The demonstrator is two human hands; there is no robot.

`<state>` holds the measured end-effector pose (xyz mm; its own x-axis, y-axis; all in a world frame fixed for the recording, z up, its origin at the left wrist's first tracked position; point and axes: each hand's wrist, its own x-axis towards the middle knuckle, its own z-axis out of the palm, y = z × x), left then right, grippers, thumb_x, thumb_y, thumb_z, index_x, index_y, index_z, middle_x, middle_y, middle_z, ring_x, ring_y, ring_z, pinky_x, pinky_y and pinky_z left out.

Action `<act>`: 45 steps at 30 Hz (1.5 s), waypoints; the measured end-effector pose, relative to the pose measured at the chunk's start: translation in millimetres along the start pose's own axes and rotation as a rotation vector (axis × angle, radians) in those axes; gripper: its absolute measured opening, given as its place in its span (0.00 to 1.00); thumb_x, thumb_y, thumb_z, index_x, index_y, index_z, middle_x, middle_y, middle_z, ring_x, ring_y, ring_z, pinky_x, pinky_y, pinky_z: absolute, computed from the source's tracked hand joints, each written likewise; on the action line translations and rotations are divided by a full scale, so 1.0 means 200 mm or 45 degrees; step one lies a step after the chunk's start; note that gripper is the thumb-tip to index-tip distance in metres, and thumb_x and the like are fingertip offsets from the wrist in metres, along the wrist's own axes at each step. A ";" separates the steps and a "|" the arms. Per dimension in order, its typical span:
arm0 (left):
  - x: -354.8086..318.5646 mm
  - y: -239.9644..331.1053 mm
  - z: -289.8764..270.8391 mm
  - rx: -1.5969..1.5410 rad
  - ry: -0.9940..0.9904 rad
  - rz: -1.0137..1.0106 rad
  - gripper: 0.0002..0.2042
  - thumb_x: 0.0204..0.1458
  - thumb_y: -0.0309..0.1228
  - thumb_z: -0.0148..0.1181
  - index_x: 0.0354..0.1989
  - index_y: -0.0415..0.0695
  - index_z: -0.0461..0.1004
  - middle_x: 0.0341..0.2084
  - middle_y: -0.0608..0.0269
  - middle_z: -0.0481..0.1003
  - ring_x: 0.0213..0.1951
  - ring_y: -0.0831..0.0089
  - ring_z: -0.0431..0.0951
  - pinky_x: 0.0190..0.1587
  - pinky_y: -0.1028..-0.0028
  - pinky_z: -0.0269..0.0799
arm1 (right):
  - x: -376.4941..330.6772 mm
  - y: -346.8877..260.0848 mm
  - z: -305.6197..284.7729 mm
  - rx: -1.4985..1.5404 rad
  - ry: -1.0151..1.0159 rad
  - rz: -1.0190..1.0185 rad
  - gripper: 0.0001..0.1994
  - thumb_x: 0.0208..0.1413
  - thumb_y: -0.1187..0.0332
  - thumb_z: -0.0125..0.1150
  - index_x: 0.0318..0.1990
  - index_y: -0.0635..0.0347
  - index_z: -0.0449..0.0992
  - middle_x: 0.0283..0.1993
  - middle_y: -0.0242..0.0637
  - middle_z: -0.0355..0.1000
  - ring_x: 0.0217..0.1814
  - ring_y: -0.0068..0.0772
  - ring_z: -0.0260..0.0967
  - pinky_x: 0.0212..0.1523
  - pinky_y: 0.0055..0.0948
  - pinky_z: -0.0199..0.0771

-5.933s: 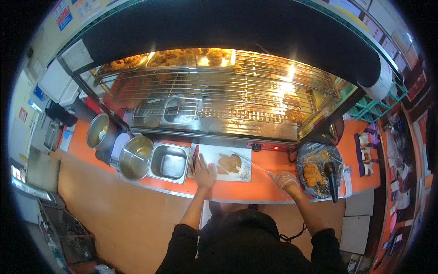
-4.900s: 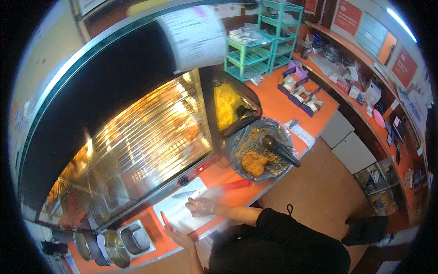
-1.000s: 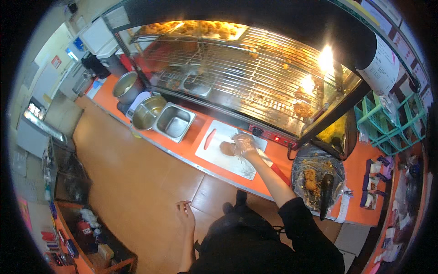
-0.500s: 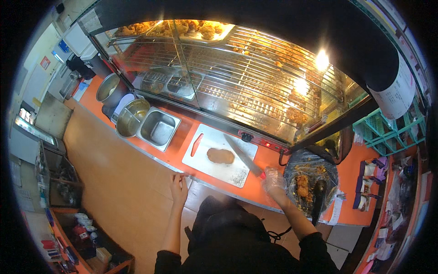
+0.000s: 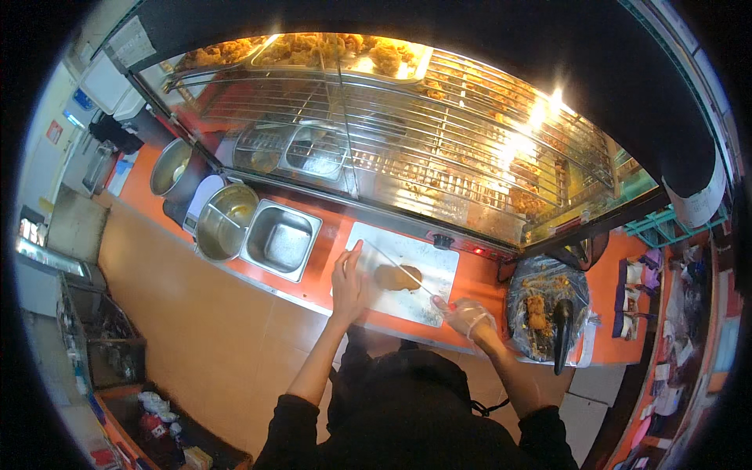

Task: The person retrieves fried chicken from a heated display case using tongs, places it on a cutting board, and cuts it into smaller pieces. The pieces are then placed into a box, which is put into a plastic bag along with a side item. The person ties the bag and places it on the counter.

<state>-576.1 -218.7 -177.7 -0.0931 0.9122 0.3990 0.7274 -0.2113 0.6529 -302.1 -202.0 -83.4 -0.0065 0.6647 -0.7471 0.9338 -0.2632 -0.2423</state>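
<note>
A flat brown breaded cutlet [image 5: 388, 278] lies on the white cutting board [image 5: 427, 312] at the counter's front. My right hand [image 5: 470, 316], in a clear plastic glove, is closed round the red handle of a long knife [image 5: 394, 264]. The blade slants far and to the left across the cutlet, its edge-on line thin; whether it touches the meat I cannot tell. At the board's left side my left hand [image 5: 348, 280] is bare, fingers stretched out toward the blade's tip, holding nothing that I can see.
A glass heated cabinet [image 5: 439, 215] with wire racks and fried pieces rises behind the board. Left of the board stand a steel pan [image 5: 282, 239] and a round pot [image 5: 223, 227]. To the right, a plastic-lined tray [image 5: 521, 317] holds a fried piece and black-handled tongs [image 5: 562, 333].
My left hand has risen from the counter's front edge to the left side of the board. The knife has swung left over the cutlet, its blade now edge-on. The view has shifted slightly.
</note>
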 end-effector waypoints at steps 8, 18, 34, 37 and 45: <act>0.09 -0.19 0.17 -0.023 -0.379 0.158 0.26 0.56 0.25 0.45 0.66 0.41 0.61 0.66 0.51 0.62 0.69 0.57 0.58 0.72 0.55 0.46 | 0.06 -0.10 0.14 -0.055 0.062 0.104 0.45 0.59 0.28 0.33 0.43 0.69 0.79 0.42 0.62 0.76 0.51 0.57 0.74 0.55 0.48 0.69; 0.12 -0.19 0.17 0.014 -0.343 0.194 0.30 0.48 0.26 0.50 0.65 0.40 0.64 0.64 0.52 0.66 0.67 0.59 0.62 0.71 0.56 0.49 | 0.16 -0.07 0.35 0.086 0.218 -0.091 0.47 0.59 0.28 0.29 0.41 0.71 0.79 0.45 0.65 0.74 0.54 0.60 0.71 0.59 0.52 0.65; 0.03 -0.20 0.29 -0.018 -0.177 0.131 0.32 0.46 0.28 0.51 0.65 0.39 0.63 0.66 0.52 0.63 0.67 0.57 0.62 0.68 0.57 0.54 | 0.23 -0.04 0.32 -0.181 0.077 -0.072 0.49 0.61 0.30 0.20 0.46 0.70 0.78 0.47 0.64 0.73 0.56 0.61 0.70 0.60 0.50 0.63; 0.05 -0.27 0.25 0.091 -0.211 0.160 0.31 0.47 0.29 0.51 0.65 0.39 0.63 0.66 0.52 0.63 0.68 0.57 0.61 0.68 0.57 0.54 | 0.25 -0.10 0.31 -0.212 0.091 0.043 0.48 0.61 0.30 0.19 0.46 0.69 0.78 0.48 0.64 0.73 0.57 0.60 0.70 0.60 0.50 0.63; 0.08 -0.40 0.32 0.171 -0.178 0.206 0.28 0.50 0.28 0.50 0.64 0.37 0.64 0.65 0.50 0.64 0.67 0.56 0.62 0.67 0.58 0.55 | 0.22 -0.15 0.31 -0.266 0.117 0.041 0.47 0.62 0.31 0.21 0.44 0.69 0.79 0.47 0.63 0.74 0.57 0.59 0.70 0.59 0.51 0.64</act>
<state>-592.8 -164.5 -264.4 0.1201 0.9121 0.3919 0.8096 -0.3185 0.4930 -353.0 -207.4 -147.0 0.0480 0.7219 -0.6903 0.9869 -0.1409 -0.0787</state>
